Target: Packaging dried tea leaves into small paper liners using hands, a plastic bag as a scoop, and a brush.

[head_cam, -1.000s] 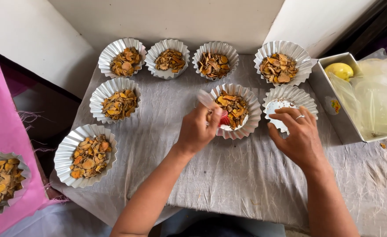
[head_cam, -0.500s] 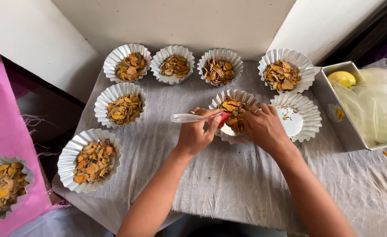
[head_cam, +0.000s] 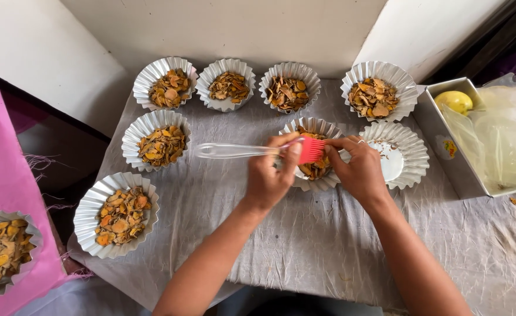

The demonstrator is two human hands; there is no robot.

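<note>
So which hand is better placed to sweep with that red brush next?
Probably the left hand: it grips the red silicone brush with the clear handle over the fluted foil dish of orange slices. The right hand only touches the bristles.

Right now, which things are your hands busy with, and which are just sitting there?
Busy with:
left hand holding the red-bristled brush with a clear handle
right hand at the fluted foil tray of orange slices

Just sitting:
emptied fluted foil tray
yellow fruit in the grey box
</note>
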